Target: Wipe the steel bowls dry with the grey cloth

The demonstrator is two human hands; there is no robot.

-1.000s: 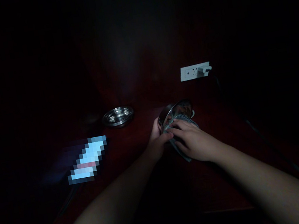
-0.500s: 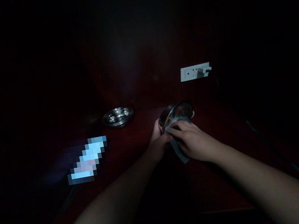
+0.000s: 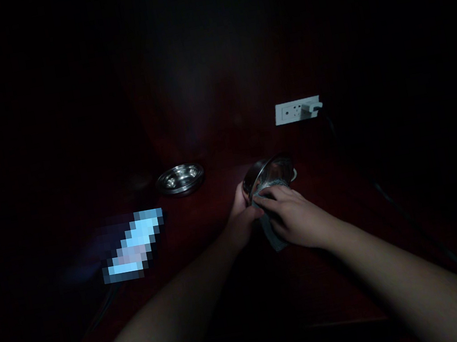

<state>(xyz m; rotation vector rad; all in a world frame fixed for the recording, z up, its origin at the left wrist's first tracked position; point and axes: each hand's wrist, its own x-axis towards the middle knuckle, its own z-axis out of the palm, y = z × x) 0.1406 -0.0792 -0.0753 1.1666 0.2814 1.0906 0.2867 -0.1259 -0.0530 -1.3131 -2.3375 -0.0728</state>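
Tilted up above the dark red table (image 3: pixel 202 223) is a shiny metal bowl (image 3: pixel 270 170), its open side facing me. My left hand (image 3: pixel 243 215) grips it by the left rim, thumb in front. A grey-green cloth (image 3: pixel 272 234) is bunched under the fingers of my right hand (image 3: pixel 291 213), which presses it against the bowl's inside near the lower rim. Part of the cloth hangs down below my fingers. Something small and pale shows at the bowl's right edge; I cannot make out what it is.
Other shiny metal bowls, seemingly stacked, (image 3: pixel 180 179) stand at the back left. A glowing, pixelated screen (image 3: pixel 135 243) lies on the left. On the back wall a white socket (image 3: pixel 297 110) holds a plug. A cable (image 3: pixel 427 242) runs along the right side. The surroundings are very dark.
Hardly anything differs. My right hand and the cloth have shifted very slightly against the bowl, while my left hand keeps its grip.
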